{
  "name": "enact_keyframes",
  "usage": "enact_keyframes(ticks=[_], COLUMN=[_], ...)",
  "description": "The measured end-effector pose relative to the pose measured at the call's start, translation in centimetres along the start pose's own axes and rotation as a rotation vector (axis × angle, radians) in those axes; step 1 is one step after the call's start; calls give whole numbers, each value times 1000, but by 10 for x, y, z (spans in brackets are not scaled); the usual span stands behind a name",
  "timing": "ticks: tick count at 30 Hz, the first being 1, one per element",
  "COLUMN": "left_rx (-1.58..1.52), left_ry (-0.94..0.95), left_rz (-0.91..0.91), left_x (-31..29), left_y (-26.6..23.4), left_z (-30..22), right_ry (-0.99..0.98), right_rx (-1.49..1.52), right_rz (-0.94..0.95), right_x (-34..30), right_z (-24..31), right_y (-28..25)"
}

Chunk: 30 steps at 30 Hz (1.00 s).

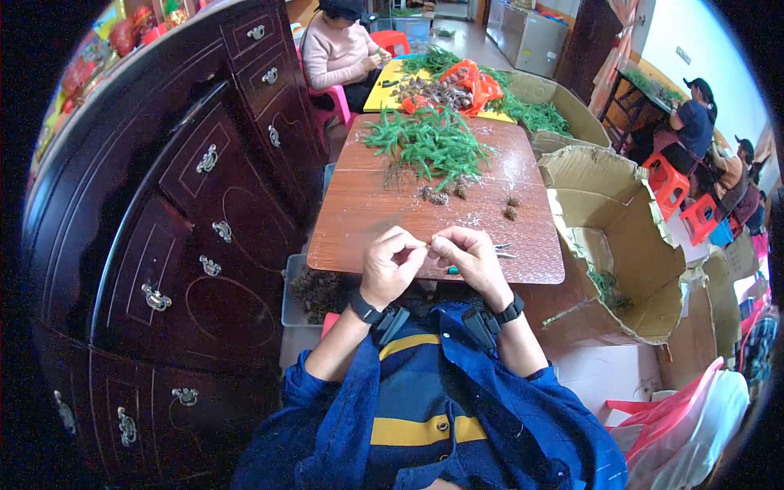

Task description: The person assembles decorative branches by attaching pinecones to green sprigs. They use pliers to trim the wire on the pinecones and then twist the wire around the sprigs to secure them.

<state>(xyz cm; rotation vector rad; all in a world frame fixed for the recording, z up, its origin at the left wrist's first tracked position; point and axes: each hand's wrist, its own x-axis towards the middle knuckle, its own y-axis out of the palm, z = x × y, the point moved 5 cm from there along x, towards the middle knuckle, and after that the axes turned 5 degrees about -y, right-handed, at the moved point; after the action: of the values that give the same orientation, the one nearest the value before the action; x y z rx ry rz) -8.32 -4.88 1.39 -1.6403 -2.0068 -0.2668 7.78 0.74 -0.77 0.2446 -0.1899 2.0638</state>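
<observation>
Over the near edge of the brown table (359, 220), the left hand (390, 263) and right hand (469, 255) pinch a thin sprig (429, 242) between closed fingertips; it looks light, limp and easily snapped, best gripped close to its ends

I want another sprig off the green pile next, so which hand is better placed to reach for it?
Probably the left hand: the green pile lies ahead, about centred, and the right hand has small scissors beside it. Both hands pinch one thin stem, so either must let go first.
</observation>
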Motion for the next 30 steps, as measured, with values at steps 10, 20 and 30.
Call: enact_keyframes(ticks=[10, 20, 30], left_rx=[67, 610, 925], left_ry=[-32, 274, 154], left_rz=[69, 535, 593], left_x=[9, 18, 38], left_y=[17, 141, 188], left_z=[6, 10, 24], right_ry=[-33, -144, -96], right_rx=[24, 55, 301], right_rz=[-92, -157, -83], right_x=[-1, -12, -19], right_z=[20, 53, 65], right_y=[-46, -123, -150])
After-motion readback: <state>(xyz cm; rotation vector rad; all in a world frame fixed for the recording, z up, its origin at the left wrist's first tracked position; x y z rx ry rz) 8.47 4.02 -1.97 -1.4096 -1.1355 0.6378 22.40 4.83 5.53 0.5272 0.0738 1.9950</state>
